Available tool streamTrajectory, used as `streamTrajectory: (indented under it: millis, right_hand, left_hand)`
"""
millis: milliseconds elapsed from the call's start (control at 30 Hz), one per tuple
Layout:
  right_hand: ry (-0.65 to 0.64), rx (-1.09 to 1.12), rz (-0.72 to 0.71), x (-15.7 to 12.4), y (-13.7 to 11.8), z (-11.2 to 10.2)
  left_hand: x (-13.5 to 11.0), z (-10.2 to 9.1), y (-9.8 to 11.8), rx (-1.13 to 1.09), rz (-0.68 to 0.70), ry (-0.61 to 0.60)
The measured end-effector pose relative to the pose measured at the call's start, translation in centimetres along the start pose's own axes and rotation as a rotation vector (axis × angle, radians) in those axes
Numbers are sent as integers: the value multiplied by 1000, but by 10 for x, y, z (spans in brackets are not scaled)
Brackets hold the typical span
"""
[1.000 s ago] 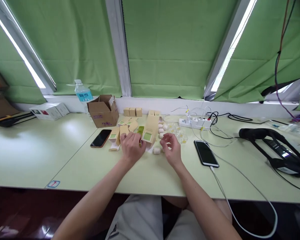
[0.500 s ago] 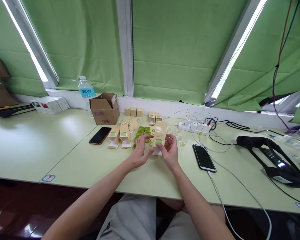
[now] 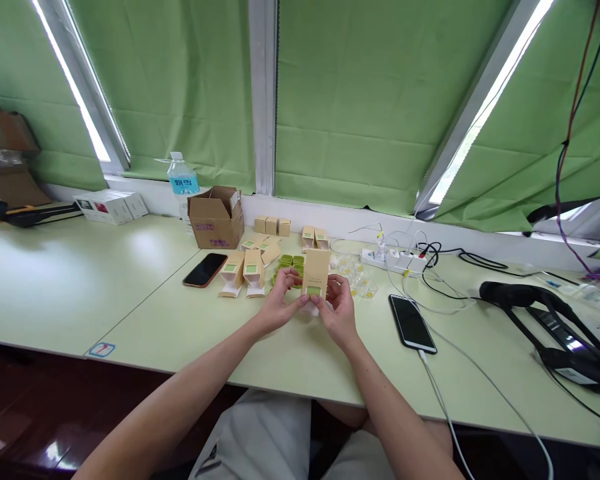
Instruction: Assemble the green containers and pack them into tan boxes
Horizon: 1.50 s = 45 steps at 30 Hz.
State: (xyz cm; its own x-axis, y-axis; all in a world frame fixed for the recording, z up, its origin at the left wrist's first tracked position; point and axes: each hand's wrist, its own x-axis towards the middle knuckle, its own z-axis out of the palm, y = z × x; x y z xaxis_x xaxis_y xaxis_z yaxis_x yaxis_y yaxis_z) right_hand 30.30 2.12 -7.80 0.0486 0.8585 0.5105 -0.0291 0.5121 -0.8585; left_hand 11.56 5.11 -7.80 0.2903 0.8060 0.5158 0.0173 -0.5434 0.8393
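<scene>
Between my two hands stands a small tan cardboard box (image 3: 316,269) with a green window near its lower end. My right hand (image 3: 339,312) grips its right side, thumb on the front and fingers behind. My left hand (image 3: 280,305) closes on the left side, its thumb tip at the lower front edge. A white flap shows faintly below the box. Just behind my left hand lie green cups (image 3: 293,261), partly covered by the fingers. Clear plastic pieces with yellow spots (image 3: 356,273) lie to the right of the box.
Open tan boxes (image 3: 253,270) lie left of my hands, near a dark phone (image 3: 205,270). Farther back are a brown carton (image 3: 215,223), a water bottle (image 3: 183,180) and small closed boxes (image 3: 272,225). Rightward are a charging phone (image 3: 411,322), a power strip (image 3: 394,259) and a black headset (image 3: 555,333).
My left hand has come in to the box, and its thumb now meets the lower edge. The box has turned more upright. The whole view has shifted slightly.
</scene>
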Motion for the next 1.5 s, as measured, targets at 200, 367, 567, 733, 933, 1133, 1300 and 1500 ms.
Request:
streamTrajectory:
  millis: [200, 367, 567, 733, 933, 1133, 1300, 1500]
  right_hand:
    - [-101, 44, -38, -1, 2, -2]
    - [-113, 32, -35, -2, 4, -2]
    - [-172, -13, -17, -1, 0, -4]
    - [-253, 28, -43, 8, -9, -12]
    - [-322, 71, -33, 13, -13, -26]
    - [-283, 108, 2, 6, -3, -24]
    - [-195, 38, -11, 2, 4, -16]
    - [-85, -77, -61, 2, 8, -13]
  left_hand:
    - [2, -1, -4, 47, 81, 19]
    - [3, 0, -11, 41, 129, 49]
    - [1, 0, -11, 154, 165, 85]
    - [4, -7, -4, 92, 167, 52]
    - [5, -13, -3, -29, 157, -23]
    - [4, -11, -2, 51, 188, -32]
    - [2, -4, -8, 134, 181, 43]
    - [-1, 0, -6, 190, 176, 22]
